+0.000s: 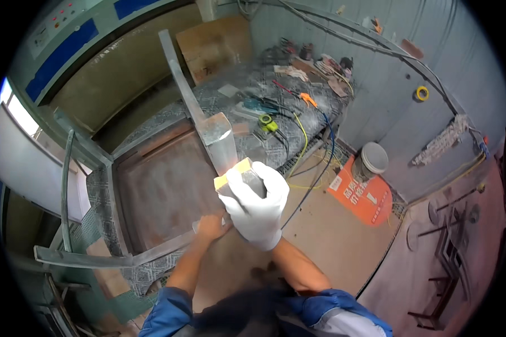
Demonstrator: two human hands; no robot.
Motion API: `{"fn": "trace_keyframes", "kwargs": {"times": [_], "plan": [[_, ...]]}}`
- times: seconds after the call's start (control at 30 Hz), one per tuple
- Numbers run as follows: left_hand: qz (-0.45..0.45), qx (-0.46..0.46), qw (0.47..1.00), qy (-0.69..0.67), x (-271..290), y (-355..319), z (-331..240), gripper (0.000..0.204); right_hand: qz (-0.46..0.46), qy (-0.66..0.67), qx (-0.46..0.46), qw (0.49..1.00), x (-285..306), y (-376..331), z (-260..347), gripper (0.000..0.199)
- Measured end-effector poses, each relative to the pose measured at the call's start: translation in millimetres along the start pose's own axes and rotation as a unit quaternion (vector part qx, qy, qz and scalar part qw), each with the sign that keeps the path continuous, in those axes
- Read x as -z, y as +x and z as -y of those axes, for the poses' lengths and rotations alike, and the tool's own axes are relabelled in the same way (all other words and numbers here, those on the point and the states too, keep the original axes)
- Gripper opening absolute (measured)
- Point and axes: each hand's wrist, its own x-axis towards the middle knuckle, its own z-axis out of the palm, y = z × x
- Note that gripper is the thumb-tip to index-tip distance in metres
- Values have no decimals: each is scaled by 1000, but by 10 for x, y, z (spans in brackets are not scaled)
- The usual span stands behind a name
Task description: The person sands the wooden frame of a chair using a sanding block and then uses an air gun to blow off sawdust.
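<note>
My right hand (257,208), in a white glove, grips a sanding block (245,166) with yellow edges and a grey face. It is raised beside the chair frame's near right corner post. My bare left hand (211,227) is closed around the near rail of the grey wooden chair frame (174,244); a small whitish edge shows beside its fingers, too little to name. The frame lies tilted on a table, around a brown, dust-streaked seat panel (157,185). One leg (181,78) juts away toward the far side.
Patterned cloth (152,126) covers the table. On it lie a green-topped sander (268,123), an orange-handled air gun (307,99), hoses, and gloves (290,71). To the right, a white bucket (373,159) stands by an orange sign (361,196) on the floor. Metal legs (67,191) rise at left.
</note>
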Motion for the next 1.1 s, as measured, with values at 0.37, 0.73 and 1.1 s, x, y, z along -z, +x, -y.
{"fn": "trace_keyframes", "kwargs": {"times": [0.37, 0.73, 1.1], "plan": [[-87, -30, 995, -32, -407, 187, 352, 42, -38, -4, 8, 999, -160, 273, 283, 33], [-22, -242, 965, -97, 204, 25, 335, 47, -153, -237, -227, 932, -998, -2087, 20, 45], [-39, -298, 953, -45, -48, 90, 743, 51, -217, -138, -330, 908, -1273, -2386, 46, 55]]}}
